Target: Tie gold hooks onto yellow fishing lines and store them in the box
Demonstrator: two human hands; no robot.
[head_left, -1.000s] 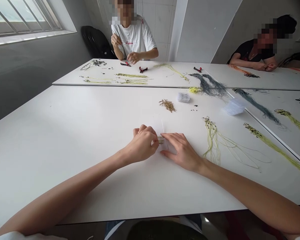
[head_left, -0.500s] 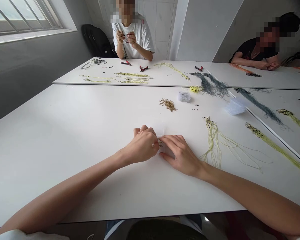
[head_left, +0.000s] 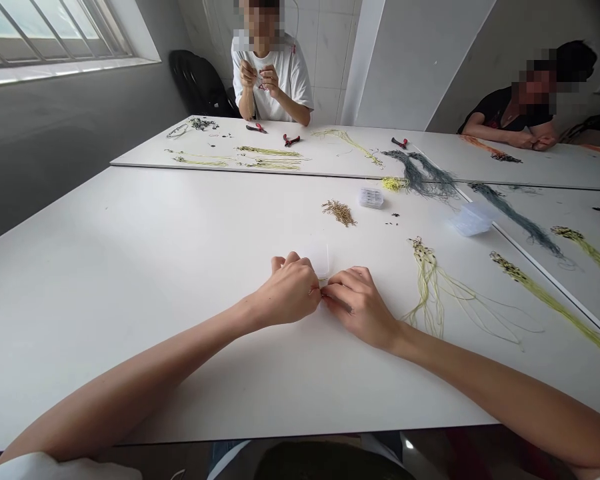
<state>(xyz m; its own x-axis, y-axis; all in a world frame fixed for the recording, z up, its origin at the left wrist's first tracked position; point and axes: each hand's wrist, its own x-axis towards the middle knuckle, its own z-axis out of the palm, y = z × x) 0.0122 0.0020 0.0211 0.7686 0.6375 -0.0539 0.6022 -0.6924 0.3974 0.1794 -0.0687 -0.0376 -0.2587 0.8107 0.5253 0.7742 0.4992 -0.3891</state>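
My left hand (head_left: pixel 295 288) is closed, its thumb and finger pinched at the right side of the fist. Meeting it from the right, my right hand (head_left: pixel 359 303) has its thumb and fingertips pressed together. Something tiny and dark shows where the fingertips meet, too small to name. Just beyond the fingers lies a clear plastic box (head_left: pixel 322 267), partly hidden behind my hands. To the right of my right hand, a loose bundle of yellow-green cords (head_left: pixel 431 293) with dark metal ends is spread on the white table (head_left: pixel 130 267).
Ahead lie a pile of gold metal pieces (head_left: pixel 340 213), a small clear case (head_left: pixel 371 197) and a stack of clear boxes (head_left: pixel 473 219). Grey-green cords (head_left: pixel 423 175) and pliers (head_left: pixel 291 141) are farther back. Two people (head_left: pixel 273 80) sit across the table.
My right hand's fingers, earlier stretched out over the clear plastic, have drawn together into a pinch against my left fingertips. The view has tilted slightly.
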